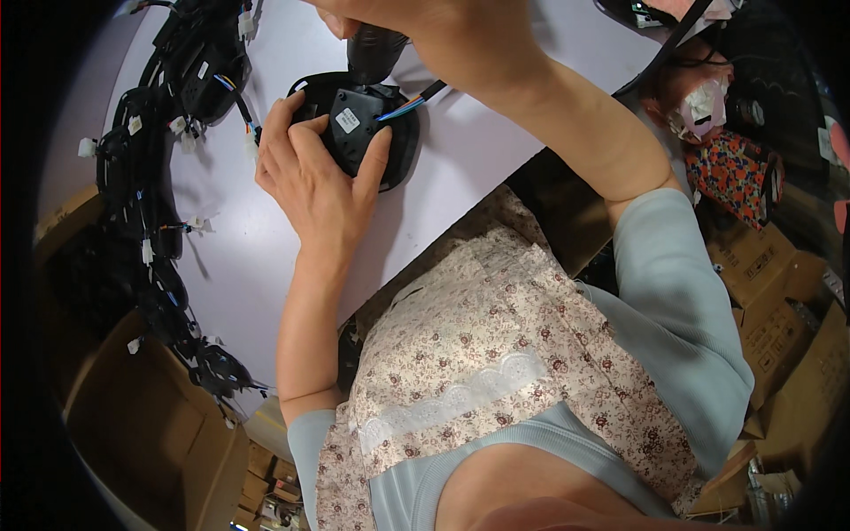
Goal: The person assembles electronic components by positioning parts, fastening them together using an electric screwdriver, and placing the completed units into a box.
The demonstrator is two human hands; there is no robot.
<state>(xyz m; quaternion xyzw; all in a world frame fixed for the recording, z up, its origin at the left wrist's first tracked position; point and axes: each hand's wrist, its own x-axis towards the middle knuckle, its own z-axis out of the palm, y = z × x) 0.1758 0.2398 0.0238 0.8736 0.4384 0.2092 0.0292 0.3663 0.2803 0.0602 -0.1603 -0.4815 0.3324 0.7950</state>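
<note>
A black plastic housing [403, 155] with a small box-shaped module and a white label lies on the white table. Blue and orange wires and a black cable [434, 89] leave it on the right. My left hand [310, 173] grips the housing, fingers along its left edge and thumb on the near right side. At the top edge, my right hand [443, 35] is closed round a dark tapered tool [376, 57], apparently an electric screwdriver. It stands over the housing's far part; its tip is hidden from this angle.
Along the table's left side runs a long heap of similar black housings [190, 80] with cables and white connectors. Cardboard boxes stand at lower left [133, 398] and right [770, 301]. A colourful patterned pouch [733, 173] sits beyond my right arm. The white table's [230, 292] near edge meets my apron.
</note>
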